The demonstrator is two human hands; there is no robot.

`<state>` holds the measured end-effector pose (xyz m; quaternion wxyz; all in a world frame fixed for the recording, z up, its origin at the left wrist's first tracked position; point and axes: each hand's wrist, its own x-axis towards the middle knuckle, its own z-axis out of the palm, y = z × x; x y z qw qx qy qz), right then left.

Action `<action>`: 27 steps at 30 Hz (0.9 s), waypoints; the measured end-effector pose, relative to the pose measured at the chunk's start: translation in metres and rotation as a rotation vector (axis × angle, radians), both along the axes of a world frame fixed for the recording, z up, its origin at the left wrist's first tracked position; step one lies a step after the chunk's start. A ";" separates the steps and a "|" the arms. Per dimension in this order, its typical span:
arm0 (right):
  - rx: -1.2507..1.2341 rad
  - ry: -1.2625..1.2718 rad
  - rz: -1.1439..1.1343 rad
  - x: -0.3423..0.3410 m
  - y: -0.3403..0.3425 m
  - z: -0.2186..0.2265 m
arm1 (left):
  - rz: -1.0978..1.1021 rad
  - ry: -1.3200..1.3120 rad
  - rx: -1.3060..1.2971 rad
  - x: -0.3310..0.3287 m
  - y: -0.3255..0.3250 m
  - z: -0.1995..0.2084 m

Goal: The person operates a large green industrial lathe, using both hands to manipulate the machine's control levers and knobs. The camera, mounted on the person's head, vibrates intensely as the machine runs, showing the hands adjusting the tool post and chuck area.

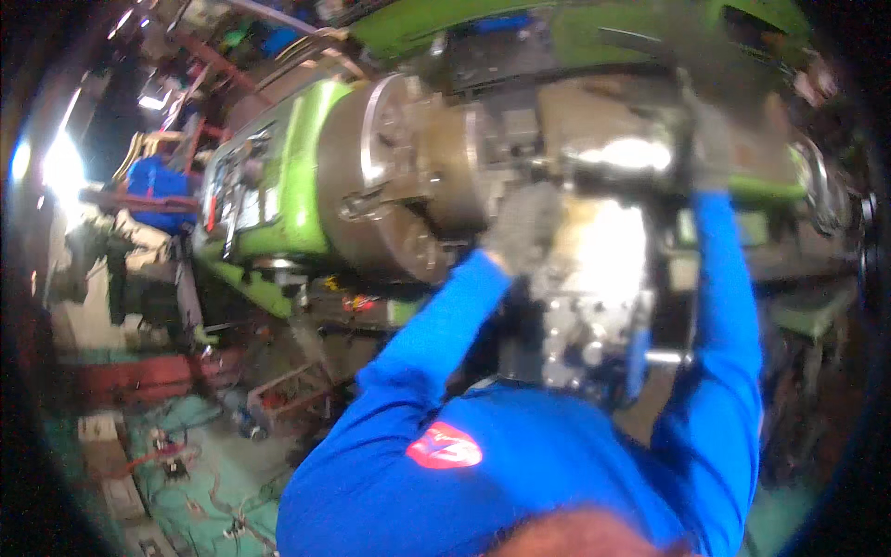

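Note:
A large lathe lies across the view, its round steel chuck (348, 186) gripping a thick cylindrical workpiece (455, 167). My left hand (527, 223), in a grey glove, is at the tool post area just right of the workpiece. Blur hides its fingers, so I cannot tell whether it holds anything. Farther right and higher, my right hand (710, 139), also gloved, is smeared by motion beside a shiny rounded metal part (622, 148). Its fingers do not show clearly. Below my left hand, the bright metal carriage (594, 330) carries a blue handle (638, 357).
The green headstock (311, 158) stands left of the chuck, with tools lying on top. A blue bundle (158, 190) is at far left. Lower left, a metal frame (292, 395) and cables are on the green floor (223, 455). More green machinery (594, 32) runs behind.

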<state>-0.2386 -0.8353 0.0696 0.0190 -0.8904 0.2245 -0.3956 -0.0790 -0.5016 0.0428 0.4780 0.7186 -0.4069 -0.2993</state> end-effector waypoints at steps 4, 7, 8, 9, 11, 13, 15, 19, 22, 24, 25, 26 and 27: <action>0.047 -0.215 0.136 -0.013 0.009 0.014 | 0.104 -0.922 -0.255 -0.007 0.033 0.111; 0.282 -0.377 0.130 -0.017 0.026 0.020 | 0.446 -0.508 -0.332 0.003 0.057 0.170; 0.360 -0.388 0.147 -0.028 0.031 0.029 | 0.481 -0.684 -0.298 0.021 0.064 0.180; 0.444 -0.391 0.165 -0.043 0.037 0.040 | 0.515 -0.855 -0.253 0.042 0.069 0.187; 0.574 -0.545 0.184 -0.067 0.068 0.078 | 0.662 -1.006 0.195 0.090 0.086 0.192; 0.977 -0.851 0.434 -0.088 0.090 0.111 | 0.643 -1.043 0.400 0.134 0.093 0.182; 1.319 -1.103 0.575 -0.097 0.093 0.115 | 0.695 -1.008 0.466 0.142 0.092 0.174; 1.349 -0.768 0.431 -0.107 0.088 0.058 | 0.749 -0.955 0.571 0.147 0.083 0.156; 0.810 -0.212 0.007 -0.110 0.118 0.057 | 0.756 -1.122 0.456 0.157 0.089 0.146; 0.965 -0.444 0.218 -0.115 0.110 0.027 | 0.757 -1.161 0.416 0.161 0.094 0.142; 0.834 -0.272 0.212 -0.125 0.117 0.024 | 0.757 -1.141 0.416 0.162 0.095 0.142; 0.700 -0.101 0.207 -0.134 0.124 0.023 | 0.757 -1.122 0.416 0.164 0.096 0.141; 0.665 0.012 0.310 -0.138 0.131 0.032 | 0.757 -1.131 0.415 0.162 0.092 0.142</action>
